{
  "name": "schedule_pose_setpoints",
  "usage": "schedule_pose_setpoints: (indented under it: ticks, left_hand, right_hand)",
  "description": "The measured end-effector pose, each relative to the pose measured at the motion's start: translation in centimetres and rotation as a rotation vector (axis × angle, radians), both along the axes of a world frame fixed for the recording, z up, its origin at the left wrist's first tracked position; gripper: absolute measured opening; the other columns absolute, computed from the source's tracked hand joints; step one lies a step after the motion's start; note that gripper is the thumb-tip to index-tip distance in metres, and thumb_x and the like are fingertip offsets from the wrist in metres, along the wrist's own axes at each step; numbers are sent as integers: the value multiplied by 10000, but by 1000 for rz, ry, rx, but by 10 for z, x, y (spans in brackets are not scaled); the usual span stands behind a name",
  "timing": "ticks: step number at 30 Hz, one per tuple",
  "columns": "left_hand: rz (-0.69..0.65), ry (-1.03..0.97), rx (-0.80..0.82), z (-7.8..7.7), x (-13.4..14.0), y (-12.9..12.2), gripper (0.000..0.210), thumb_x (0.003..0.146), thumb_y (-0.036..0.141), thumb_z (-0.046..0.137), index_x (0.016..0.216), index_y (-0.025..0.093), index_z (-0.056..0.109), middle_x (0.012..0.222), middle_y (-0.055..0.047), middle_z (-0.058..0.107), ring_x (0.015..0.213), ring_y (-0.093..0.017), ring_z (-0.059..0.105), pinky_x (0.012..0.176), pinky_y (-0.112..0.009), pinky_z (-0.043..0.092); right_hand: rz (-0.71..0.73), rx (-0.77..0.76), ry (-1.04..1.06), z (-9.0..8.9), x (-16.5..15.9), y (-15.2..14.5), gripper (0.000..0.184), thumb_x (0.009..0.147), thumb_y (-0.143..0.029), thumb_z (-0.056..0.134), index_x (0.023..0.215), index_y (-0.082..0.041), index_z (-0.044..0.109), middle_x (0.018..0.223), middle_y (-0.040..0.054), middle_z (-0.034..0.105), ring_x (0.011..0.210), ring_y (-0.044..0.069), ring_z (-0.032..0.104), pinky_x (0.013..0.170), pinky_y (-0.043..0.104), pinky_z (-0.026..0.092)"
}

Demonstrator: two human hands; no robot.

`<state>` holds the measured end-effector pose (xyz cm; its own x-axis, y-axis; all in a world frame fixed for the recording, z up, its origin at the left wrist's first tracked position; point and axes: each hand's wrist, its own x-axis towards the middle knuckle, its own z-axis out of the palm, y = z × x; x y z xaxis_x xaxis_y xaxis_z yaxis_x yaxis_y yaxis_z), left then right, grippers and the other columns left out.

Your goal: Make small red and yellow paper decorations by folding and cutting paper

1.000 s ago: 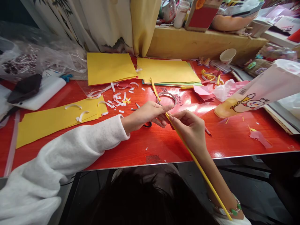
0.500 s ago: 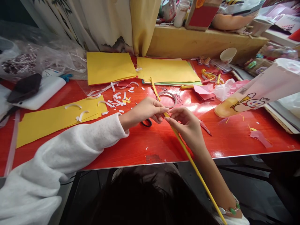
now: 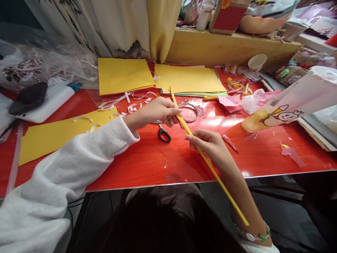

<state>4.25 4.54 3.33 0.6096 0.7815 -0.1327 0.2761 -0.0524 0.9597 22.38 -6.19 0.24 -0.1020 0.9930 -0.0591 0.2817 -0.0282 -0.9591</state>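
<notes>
A long, thin yellow paper strip point(image 3: 221, 183) that looks folded or rolled slants from above the table toward my right wrist. My left hand point(image 3: 162, 111) pinches it near its far end. Lower down, my right hand point(image 3: 207, 144) holds it between thumb and fingers, a short way from the left. Just beyond the strip lies a roll of clear tape point(image 3: 196, 109) on the red table point(image 3: 142, 165). Below my left hand are scissors with a black handle point(image 3: 164, 135), their blades partly hidden by the hand.
Stacks of yellow paper point(image 3: 125, 75) lie at the back and left, with white paper scraps point(image 3: 130, 107) among them. At right stand a tall paper-wrapped drink cup point(image 3: 286, 102) and pink scraps point(image 3: 230, 103). A small red pointed tool point(image 3: 230, 143) lies beside my right hand.
My hands have moved apart along the strip, the left up and away, the right slightly down. The strip's near end has come into view, and more of the scissors shows.
</notes>
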Motion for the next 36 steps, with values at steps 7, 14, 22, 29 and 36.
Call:
schedule_pose_setpoints:
  ticks: [7, 14, 22, 29, 36]
  left_hand:
    - [-48, -47, 22, -6, -5, 6, 329, 831, 401, 605, 840, 85, 699, 757, -93, 696, 616, -97, 637, 608, -210, 508]
    - [-46, -45, 21, -5, -6, 7, 347, 834, 410, 601, 838, 75, 692, 777, -104, 704, 620, -100, 643, 592, -198, 492]
    - [-32, -65, 12, -5, -6, 8, 309, 832, 384, 604, 821, 90, 698, 721, -79, 690, 590, -99, 642, 600, -209, 500]
    - [-50, -114, -40, -5, -7, 8, 281, 822, 365, 616, 812, 95, 696, 718, -74, 689, 579, -95, 637, 593, -208, 510]
    - [-69, -161, -82, -2, -8, 8, 279, 802, 358, 645, 810, 82, 689, 748, -82, 693, 591, -96, 639, 595, -209, 516]
  right_hand:
    - [-41, -51, 66, 4, 0, 0, 274, 797, -412, 644, 732, -147, 624, 562, -15, 554, 475, 68, 434, 457, 204, 320]
    - [-61, -3, 50, 2, 0, -1, 268, 813, -414, 623, 784, -151, 664, 542, -28, 500, 482, 70, 418, 451, 207, 303]
    - [-59, 4, 51, 2, -1, 0, 261, 812, -407, 627, 781, -151, 664, 541, -30, 480, 483, 67, 400, 448, 210, 280]
    - [-36, 12, 48, 1, 0, 1, 261, 820, -414, 622, 801, -156, 654, 544, -34, 471, 492, 66, 400, 456, 214, 271]
    - [-29, -4, 56, 1, -1, 2, 269, 812, -420, 627, 788, -153, 638, 543, -36, 475, 493, 68, 411, 474, 219, 298]
